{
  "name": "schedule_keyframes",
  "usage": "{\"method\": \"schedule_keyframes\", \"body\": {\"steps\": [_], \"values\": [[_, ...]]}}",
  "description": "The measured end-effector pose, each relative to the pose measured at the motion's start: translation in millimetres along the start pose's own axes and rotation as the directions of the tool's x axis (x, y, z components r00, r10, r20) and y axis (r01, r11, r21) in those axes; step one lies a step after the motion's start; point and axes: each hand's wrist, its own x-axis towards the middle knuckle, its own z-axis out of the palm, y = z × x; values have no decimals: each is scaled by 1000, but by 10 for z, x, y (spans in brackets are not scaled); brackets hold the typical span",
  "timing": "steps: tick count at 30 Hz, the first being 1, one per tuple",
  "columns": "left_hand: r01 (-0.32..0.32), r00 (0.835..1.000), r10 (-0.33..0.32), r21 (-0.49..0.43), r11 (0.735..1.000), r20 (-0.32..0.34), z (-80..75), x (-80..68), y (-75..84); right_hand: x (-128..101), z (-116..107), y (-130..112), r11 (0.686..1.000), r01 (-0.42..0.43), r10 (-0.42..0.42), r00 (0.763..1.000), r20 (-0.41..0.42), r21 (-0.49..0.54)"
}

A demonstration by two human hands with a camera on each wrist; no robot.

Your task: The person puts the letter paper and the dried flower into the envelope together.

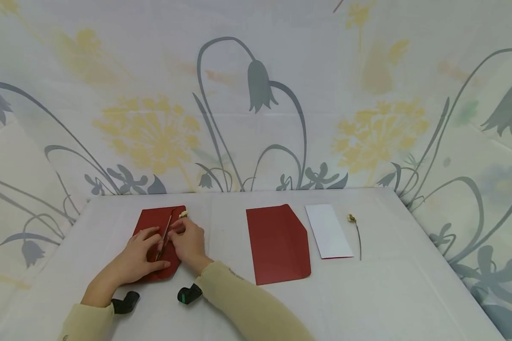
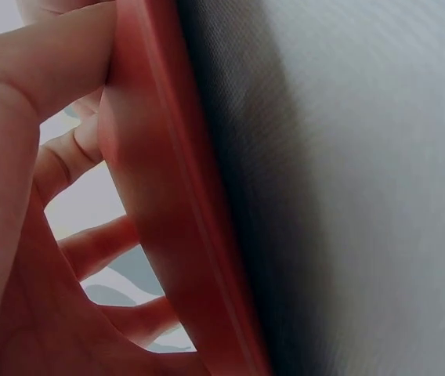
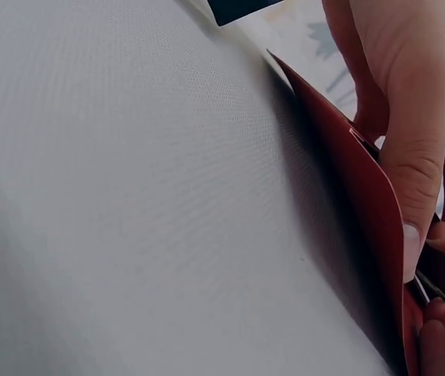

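Observation:
A red envelope [image 1: 175, 271] lies at the left of the table, its lengthwise opening facing up with a thin pale edge showing. Spread across it, my left hand [image 1: 141, 255] holds it with thumb and fingers on its sides. In the left wrist view, the thumb [image 2: 50, 55] touches the red paper [image 2: 175, 196]. My right hand [image 1: 189, 240] pinches the thin stem of a dried flower at the opening; its whitish head [image 1: 183, 214] shows above the fingers. The dark stem [image 3: 435, 288] also appears between fingertips in the right wrist view.
A second red envelope [image 1: 277, 246] lies at mid-table. Right of it are a white card [image 1: 328, 232] with a red lower edge and a dried flower [image 1: 356, 234] on a thin stem. Black wrist devices [image 1: 127, 303] sit by the cuffs. A flower-patterned cloth [image 1: 256, 118] hangs behind.

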Motion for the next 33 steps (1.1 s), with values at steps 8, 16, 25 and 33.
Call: {"method": "schedule_keyframes", "body": {"steps": [8,16,25,33], "values": [[-14,1000,14,3,1000,3,-15,-11,-1,15,8,25,993,-28,30,999,-18,113],[-20,1000,20,-7,1000,5,6,13,32,52,8,56,994,-42,44,999,-15,99],[-13,1000,13,-10,1000,9,22,16,38,16,-46,29,999,4,-6,999,47,54],[-6,1000,6,-2,1000,12,31,17,37,-5,-50,0,988,-32,18,996,91,151]]}}
